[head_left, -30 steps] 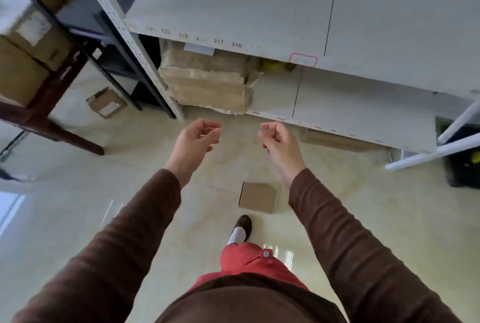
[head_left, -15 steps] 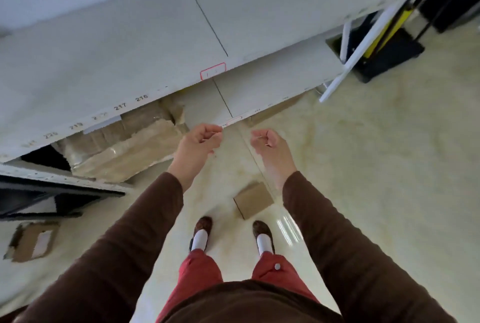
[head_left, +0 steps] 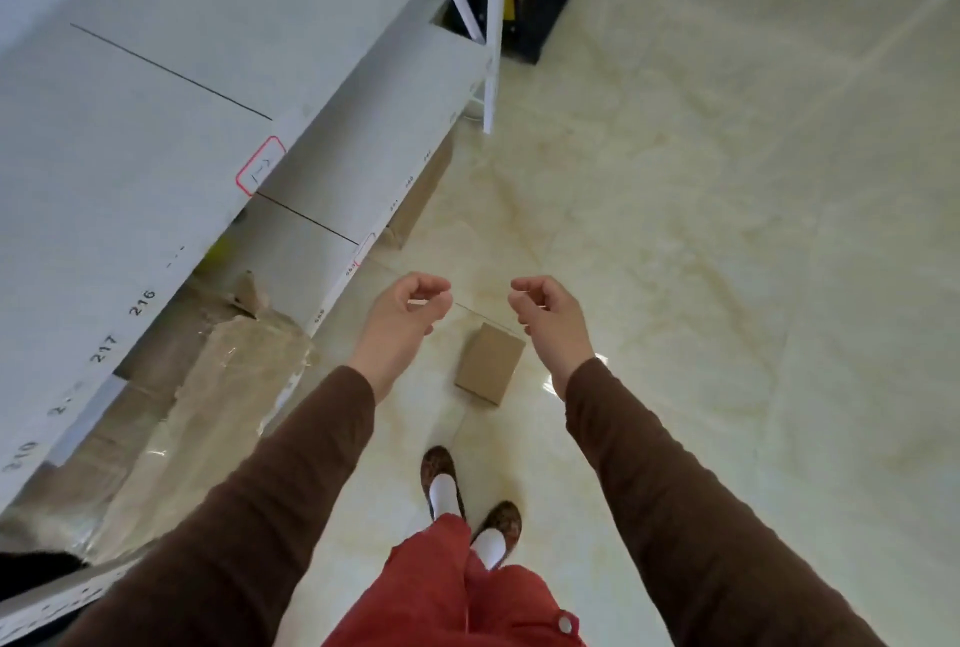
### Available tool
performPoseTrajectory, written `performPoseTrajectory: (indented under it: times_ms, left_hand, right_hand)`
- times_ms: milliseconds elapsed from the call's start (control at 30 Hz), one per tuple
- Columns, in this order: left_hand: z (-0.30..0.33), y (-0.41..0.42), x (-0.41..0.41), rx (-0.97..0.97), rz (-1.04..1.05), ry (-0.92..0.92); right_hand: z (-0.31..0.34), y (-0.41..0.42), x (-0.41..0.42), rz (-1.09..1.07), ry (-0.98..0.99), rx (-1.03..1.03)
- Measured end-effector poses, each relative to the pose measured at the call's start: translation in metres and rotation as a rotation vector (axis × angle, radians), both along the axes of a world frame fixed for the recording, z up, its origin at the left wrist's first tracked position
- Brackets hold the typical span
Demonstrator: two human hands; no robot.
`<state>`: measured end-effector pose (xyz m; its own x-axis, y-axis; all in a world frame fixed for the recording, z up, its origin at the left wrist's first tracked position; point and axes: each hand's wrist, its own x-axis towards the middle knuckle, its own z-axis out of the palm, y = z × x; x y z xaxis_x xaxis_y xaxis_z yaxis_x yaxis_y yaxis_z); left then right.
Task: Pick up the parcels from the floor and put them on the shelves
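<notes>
A small plain brown cardboard parcel [head_left: 490, 364] lies flat on the glossy cream floor [head_left: 701, 241] just ahead of the person's feet, its long axis running from near-left to far-right. The left hand [head_left: 404, 316] and right hand [head_left: 548, 313] hang above it, either side, fingers loosely curled and holding nothing. The white shelves [head_left: 171, 90] stand at left, a battered taped carton [head_left: 208, 397] on the lower one.

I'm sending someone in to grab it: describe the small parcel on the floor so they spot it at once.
Start at the white shelving unit on the left and step out onto the glossy cream floor beside it. The small parcel lies there alone, ahead of the person's shoes. Unlike the big crumpled taped carton on the low shelf, it is a plain, neat, flat brown box.
</notes>
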<state>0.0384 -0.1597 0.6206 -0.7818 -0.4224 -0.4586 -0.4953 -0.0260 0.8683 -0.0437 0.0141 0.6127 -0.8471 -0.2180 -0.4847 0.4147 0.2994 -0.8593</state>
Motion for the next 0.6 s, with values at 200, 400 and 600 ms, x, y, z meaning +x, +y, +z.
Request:
performPoseTrajectory:
  times_ms: [200,400,600]
  left_hand:
    - [-0.078,0.014,0.000,-0.028,-0.110,-0.081]
    - [-0.199,0.018,-0.011,-0.002,-0.185,-0.168]
    - [-0.334,0.017,-0.006,0.026,-0.225,-0.284]
  right_hand:
    - [-0.077,0.029,0.011,-0.190,-0.120,0.002]
    - [-0.191,0.037,0.020,-0.276,-0.229,0.037]
    - [-0.319,0.034,0.031,-0.283,-0.332,0.078]
